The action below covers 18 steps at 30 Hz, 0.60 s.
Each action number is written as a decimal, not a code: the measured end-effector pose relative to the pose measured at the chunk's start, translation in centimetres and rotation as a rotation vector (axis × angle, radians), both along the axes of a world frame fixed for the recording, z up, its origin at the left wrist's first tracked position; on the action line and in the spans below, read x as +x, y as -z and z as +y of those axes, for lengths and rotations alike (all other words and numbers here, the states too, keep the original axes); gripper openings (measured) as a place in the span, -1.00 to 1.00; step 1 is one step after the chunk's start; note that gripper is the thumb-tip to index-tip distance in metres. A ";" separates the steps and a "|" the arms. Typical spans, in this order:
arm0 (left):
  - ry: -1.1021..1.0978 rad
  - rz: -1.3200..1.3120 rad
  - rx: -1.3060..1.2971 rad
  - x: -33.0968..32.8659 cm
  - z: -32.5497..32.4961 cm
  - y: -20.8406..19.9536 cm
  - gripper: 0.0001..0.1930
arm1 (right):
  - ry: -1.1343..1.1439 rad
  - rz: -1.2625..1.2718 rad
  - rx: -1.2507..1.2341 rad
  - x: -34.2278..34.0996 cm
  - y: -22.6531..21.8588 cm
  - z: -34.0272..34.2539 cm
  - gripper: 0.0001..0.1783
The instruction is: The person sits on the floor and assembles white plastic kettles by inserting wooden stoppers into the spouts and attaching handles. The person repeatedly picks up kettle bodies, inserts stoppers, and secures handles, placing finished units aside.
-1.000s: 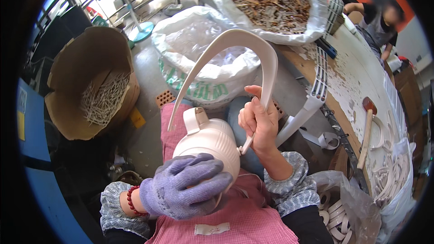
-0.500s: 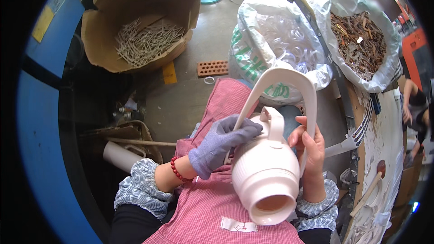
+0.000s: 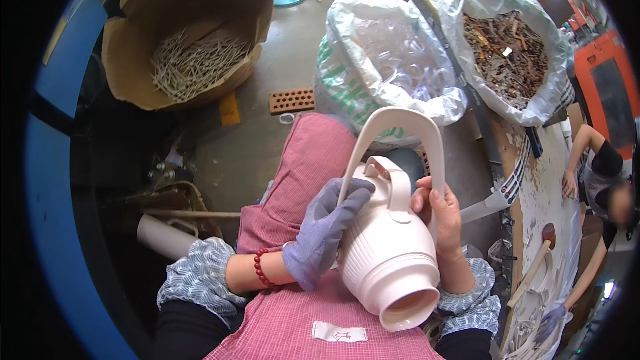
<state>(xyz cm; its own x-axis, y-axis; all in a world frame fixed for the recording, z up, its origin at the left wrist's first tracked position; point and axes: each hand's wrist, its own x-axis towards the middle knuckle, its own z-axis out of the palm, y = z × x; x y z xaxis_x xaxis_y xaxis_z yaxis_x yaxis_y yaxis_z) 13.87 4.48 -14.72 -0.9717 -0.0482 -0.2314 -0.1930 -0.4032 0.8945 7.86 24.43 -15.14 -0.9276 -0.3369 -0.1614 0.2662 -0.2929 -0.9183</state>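
Note:
A cream plastic jug body [image 3: 390, 253] lies tilted over my lap, its round open mouth pointing down toward me. A wide arched carrying handle [image 3: 401, 117] straddles its far end, beside a smaller fixed grip [image 3: 399, 190]. My left hand [image 3: 323, 230], in a grey-purple glove, is closed round the left leg of the arched handle and rests against the jug's side. On the other side my bare right hand [image 3: 443, 217] pinches the right leg of that handle, fingers bent around it. The joints where the handle legs meet the jug are hidden by my hands.
A cardboard drum [image 3: 113, 60] of pale thin sticks stands far left. White bags hold clear plastic rings [image 3: 400, 50] and brown scraps [image 3: 510, 47]. A hammer [image 3: 533, 263] lies on the right bench [image 3: 540, 207]; beyond it another person reaches in. A perforated brick [image 3: 291, 101] is on the floor.
The view has shifted, so the surroundings sit further left. The jug has tilted, its mouth turning slightly right. My gloved hand has slid lower along its side. More of the other person shows.

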 end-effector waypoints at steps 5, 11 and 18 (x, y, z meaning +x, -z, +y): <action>-0.081 0.231 0.112 -1.2 0.0 -0.2 -0.75 | 0.172 0.199 0.071 0.1 -0.2 -1.8 -0.45; -0.067 0.582 -0.628 -5.6 -6.0 -0.3 -0.71 | 0.171 0.598 0.106 -6.9 0.5 -1.9 -0.66; 0.269 0.889 -0.282 -16.1 -4.2 -8.4 -0.74 | 0.332 0.649 0.205 -15.2 -1.7 6.9 -0.42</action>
<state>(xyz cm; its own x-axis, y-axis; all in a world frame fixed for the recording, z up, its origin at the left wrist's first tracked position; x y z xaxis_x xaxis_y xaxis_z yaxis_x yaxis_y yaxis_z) -2.27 0.25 -6.33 -0.7728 0.2601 0.5789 0.5459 -0.1928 0.8153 -7.31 31.34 -13.44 -0.9053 -0.0448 0.4225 -0.4190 -0.0703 -0.9053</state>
